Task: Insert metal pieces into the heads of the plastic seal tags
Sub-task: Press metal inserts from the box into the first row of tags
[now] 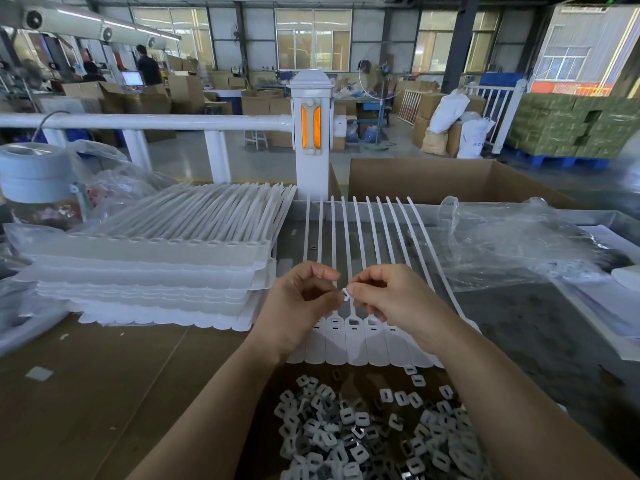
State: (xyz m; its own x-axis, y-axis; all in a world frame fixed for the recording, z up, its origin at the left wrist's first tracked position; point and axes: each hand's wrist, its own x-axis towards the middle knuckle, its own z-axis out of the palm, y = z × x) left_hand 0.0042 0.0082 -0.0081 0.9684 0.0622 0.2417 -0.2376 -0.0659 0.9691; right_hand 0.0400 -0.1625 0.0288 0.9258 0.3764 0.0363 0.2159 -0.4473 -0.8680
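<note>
A joined strip of white plastic seal tags (360, 344) lies flat in front of me, its thin tails fanning away. Both hands hover just above the tag heads. My right hand (394, 299) pinches a small white metal piece (345, 294) between thumb and forefinger. My left hand (298, 299) meets it from the left, fingers curled, fingertips touching or nearly touching the same piece. A heap of loose metal pieces (374, 431) fills the near foreground between my forearms.
A tall stack of tag strips (149, 271) stands at the left. Crumpled clear plastic bags (512, 244) lie at the right. A lidded jar (38, 185) stands far left. An open cardboard box (433, 178) and a white railing post (311, 140) rise behind the bench.
</note>
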